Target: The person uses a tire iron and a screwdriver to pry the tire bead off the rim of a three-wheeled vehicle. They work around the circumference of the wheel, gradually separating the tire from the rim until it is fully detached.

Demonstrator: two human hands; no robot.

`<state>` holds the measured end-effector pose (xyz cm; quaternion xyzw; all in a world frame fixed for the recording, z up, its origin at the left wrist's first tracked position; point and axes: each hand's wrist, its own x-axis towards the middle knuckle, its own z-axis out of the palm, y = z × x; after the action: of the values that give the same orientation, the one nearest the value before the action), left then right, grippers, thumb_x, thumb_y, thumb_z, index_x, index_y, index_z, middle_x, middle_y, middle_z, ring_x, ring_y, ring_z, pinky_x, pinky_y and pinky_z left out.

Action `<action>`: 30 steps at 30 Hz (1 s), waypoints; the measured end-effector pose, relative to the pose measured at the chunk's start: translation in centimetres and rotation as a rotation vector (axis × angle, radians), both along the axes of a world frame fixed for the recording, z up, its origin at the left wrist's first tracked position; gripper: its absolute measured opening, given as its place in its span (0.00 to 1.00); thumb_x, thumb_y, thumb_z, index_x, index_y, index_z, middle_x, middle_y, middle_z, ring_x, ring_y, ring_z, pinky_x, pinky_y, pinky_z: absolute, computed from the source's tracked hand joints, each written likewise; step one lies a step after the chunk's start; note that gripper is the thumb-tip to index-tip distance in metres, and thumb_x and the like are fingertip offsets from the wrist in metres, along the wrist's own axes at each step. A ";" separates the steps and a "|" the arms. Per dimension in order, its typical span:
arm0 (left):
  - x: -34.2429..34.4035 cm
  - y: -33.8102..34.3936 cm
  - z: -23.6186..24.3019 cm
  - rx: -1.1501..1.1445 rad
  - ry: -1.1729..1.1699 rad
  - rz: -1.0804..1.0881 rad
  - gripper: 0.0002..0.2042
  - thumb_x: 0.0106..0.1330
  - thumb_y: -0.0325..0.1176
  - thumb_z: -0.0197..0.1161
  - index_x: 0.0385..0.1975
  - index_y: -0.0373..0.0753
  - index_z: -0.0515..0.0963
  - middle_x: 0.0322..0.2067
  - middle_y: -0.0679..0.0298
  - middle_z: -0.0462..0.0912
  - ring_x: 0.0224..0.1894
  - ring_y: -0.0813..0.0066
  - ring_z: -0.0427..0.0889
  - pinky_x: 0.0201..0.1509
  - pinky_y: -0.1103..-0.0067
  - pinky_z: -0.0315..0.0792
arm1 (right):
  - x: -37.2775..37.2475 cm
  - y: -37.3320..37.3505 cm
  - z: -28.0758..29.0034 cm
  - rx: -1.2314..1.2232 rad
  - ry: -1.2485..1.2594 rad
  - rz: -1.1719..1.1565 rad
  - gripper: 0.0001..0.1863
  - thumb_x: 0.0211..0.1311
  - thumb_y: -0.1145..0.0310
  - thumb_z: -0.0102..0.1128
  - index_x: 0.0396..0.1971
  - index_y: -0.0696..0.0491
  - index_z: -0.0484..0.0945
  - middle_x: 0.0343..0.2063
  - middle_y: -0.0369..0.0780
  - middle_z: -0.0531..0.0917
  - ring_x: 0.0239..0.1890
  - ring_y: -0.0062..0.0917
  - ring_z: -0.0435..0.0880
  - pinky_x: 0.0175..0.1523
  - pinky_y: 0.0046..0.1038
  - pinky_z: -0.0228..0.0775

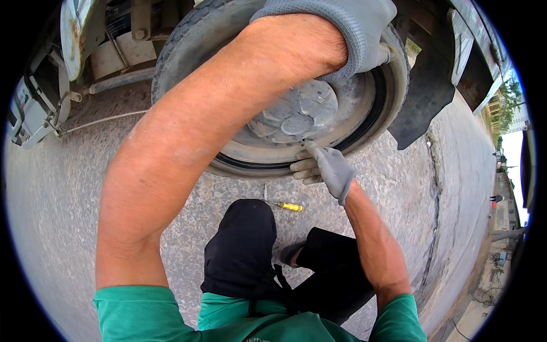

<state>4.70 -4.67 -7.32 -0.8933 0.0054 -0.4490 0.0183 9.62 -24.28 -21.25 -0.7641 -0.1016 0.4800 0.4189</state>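
A dusty truck wheel (359, 122) stands upright in front of me, its tyre (176, 54) treaded and its hub cover (293, 114) grey with dirt. My left arm reaches across it. My left hand (364, 34), in a grey work glove, lies against the wheel's upper right; most of its fingers are hidden. Down at the lower rim, my gloved right hand (326, 165) has its fingers stretched out and apart. One fingertip touches the rim by a small dark spot; the others lie along the lower edge. I see nothing held in it.
A screwdriver (292, 206) with a yellow handle lies on the rough pavement (233, 188) beside my knee. Vehicle frame parts (122, 80) flank the wheel on the left. A black mud flap (424, 97) hangs at its right. A crack (436, 199) crosses the ground.
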 end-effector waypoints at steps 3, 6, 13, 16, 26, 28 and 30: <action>-1.4 -0.3 0.7 -0.016 0.045 0.004 0.17 0.61 0.48 0.68 0.33 0.38 0.86 0.35 0.54 0.87 0.41 0.57 0.86 0.47 0.66 0.78 | -0.1 0.3 0.2 0.095 0.056 -0.009 0.30 0.78 0.48 0.46 0.55 0.63 0.77 0.42 0.49 0.88 0.37 0.31 0.89 0.44 0.29 0.79; -0.9 -0.8 1.0 -0.061 0.142 0.007 0.17 0.60 0.48 0.68 0.33 0.38 0.86 0.35 0.54 0.87 0.41 0.57 0.86 0.47 0.66 0.78 | 0.5 -0.9 0.4 0.150 -0.062 -0.058 0.30 0.78 0.48 0.46 0.55 0.63 0.77 0.42 0.49 0.88 0.37 0.31 0.89 0.44 0.28 0.79; 0.0 -0.4 0.8 -0.037 0.104 0.006 0.16 0.59 0.48 0.68 0.34 0.40 0.86 0.34 0.55 0.87 0.41 0.56 0.86 0.48 0.65 0.78 | 0.4 -0.7 0.1 0.028 0.084 0.038 0.29 0.79 0.49 0.45 0.57 0.64 0.75 0.43 0.49 0.88 0.39 0.29 0.89 0.44 0.29 0.79; -0.1 -0.4 0.8 -0.047 0.128 0.020 0.16 0.59 0.48 0.67 0.35 0.41 0.87 0.34 0.55 0.87 0.40 0.56 0.86 0.48 0.65 0.78 | 0.2 -0.4 0.6 0.127 0.059 0.046 0.30 0.79 0.50 0.45 0.58 0.65 0.74 0.43 0.49 0.88 0.40 0.30 0.89 0.44 0.29 0.79; -0.8 -0.7 1.8 -0.009 0.154 0.044 0.16 0.59 0.48 0.66 0.35 0.42 0.86 0.33 0.55 0.87 0.40 0.56 0.86 0.46 0.64 0.78 | 0.7 -0.3 0.6 0.103 0.121 -0.010 0.31 0.79 0.50 0.42 0.61 0.66 0.71 0.47 0.51 0.87 0.42 0.32 0.88 0.49 0.32 0.79; 0.2 -0.7 1.0 -0.016 0.133 -0.001 0.16 0.59 0.48 0.67 0.34 0.42 0.85 0.33 0.55 0.87 0.39 0.56 0.86 0.46 0.64 0.78 | 1.0 -0.7 0.0 0.115 0.190 -0.040 0.32 0.79 0.49 0.42 0.62 0.66 0.71 0.47 0.51 0.87 0.43 0.32 0.88 0.50 0.32 0.78; 0.1 -0.6 0.9 -0.003 0.123 0.002 0.16 0.58 0.48 0.67 0.34 0.42 0.85 0.33 0.55 0.86 0.39 0.55 0.86 0.47 0.64 0.78 | 0.9 -0.5 0.8 0.129 0.124 -0.035 0.32 0.79 0.49 0.42 0.61 0.65 0.72 0.47 0.50 0.87 0.43 0.32 0.88 0.50 0.32 0.78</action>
<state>4.84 -5.23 -6.40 -0.9193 0.0048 -0.3932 0.0171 10.56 -24.79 -20.47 -0.7060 -0.0928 0.5112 0.4813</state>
